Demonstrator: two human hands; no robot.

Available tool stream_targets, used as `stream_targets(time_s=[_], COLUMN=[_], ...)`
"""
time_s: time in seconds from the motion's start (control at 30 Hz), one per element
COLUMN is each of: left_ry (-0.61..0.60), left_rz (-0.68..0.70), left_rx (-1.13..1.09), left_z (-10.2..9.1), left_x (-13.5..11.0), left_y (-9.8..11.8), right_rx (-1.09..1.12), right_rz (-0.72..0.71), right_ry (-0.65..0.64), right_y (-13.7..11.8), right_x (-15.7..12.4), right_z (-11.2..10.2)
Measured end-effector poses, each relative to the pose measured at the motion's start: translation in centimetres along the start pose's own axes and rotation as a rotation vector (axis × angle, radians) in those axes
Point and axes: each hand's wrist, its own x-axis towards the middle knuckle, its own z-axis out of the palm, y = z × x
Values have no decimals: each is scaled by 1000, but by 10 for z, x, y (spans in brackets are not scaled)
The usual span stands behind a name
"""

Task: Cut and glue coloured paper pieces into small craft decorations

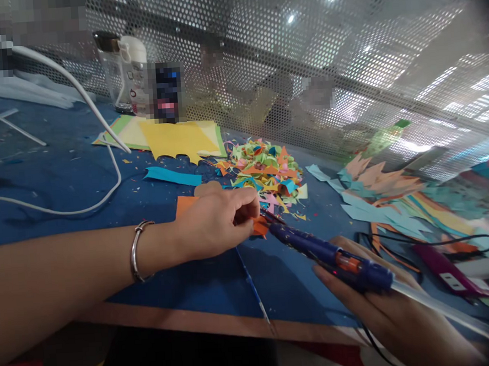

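My left hand [217, 218], with a silver bangle on the wrist, pinches a small orange paper piece [259, 226] on the blue table top. My right hand [384, 301] grips a blue hot glue gun [332, 255] with an orange trigger and a clear glue stick at its back. The gun's nozzle points at the orange piece, right by my left fingertips. A larger orange sheet [184, 204] lies partly under my left hand.
A heap of coloured paper scraps [264, 171] lies just beyond my hands. Yellow sheets [175, 138], a teal strip [173, 176], bottles [134, 74] and a white cable [84, 204] are to the left. Cut paper shapes [386, 196] and a purple device [449, 272] lie right. Perforated metal screen behind.
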Motion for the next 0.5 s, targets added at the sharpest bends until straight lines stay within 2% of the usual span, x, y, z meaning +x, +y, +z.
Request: stream_targets(time_s=[0.07, 0.17, 0.5], left_ry=[-2, 1, -7], left_rz=[-6, -4, -2], left_rx=[-2, -5, -28], left_z=[0, 0, 0], left_x=[0, 0, 0], left_y=[0, 0, 0], right_rx=[-78, -192, -204], right_rz=[-120, -155, -251], right_ry=[-46, -89, -9], right_y=[1, 1, 7], right_x=[1, 3, 5], right_z=[-3, -6, -6])
